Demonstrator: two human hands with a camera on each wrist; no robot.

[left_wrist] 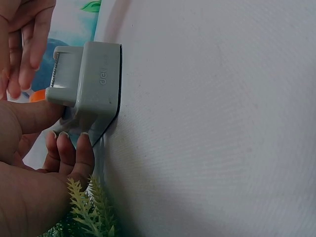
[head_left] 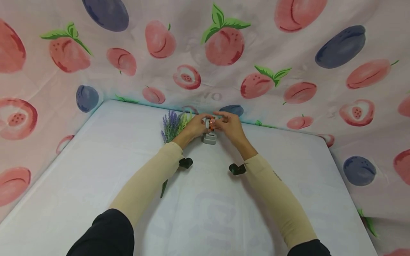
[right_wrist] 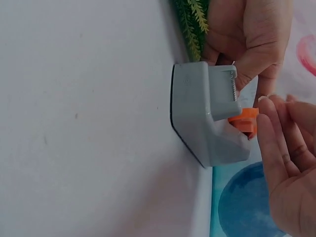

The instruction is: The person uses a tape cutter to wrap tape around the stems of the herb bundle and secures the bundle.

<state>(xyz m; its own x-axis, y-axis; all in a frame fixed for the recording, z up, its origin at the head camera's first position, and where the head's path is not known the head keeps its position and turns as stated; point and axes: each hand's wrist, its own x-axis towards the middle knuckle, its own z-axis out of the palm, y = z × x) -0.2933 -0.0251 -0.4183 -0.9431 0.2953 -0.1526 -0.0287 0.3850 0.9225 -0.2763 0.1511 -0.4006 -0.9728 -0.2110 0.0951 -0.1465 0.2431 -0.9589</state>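
A grey tape dispenser [head_left: 209, 139] stands on the white table near its back edge, its serrated cutter showing in both wrist views. An orange part [right_wrist: 244, 121], likely the tape hub, sits at its far side. My left hand [left_wrist: 42, 163] holds the dispenser's side, thumb by the cutter and the other fingertips curled against the body. Opposite it, my right hand [right_wrist: 291, 143] has bent fingers close to the orange part. Whether those fingertips pinch the part or a strip of clear tape is too unclear to tell. In the head view, both hands partly cover the dispenser's top.
A bunch of artificial lavender [head_left: 172, 124] with purple and yellow-green sprigs lies left of the dispenser, partly under the left forearm. Its green stem [head_left: 164, 188] reaches toward the front. A fruit-printed cloth [head_left: 192, 42] hangs behind the table [head_left: 128, 142].
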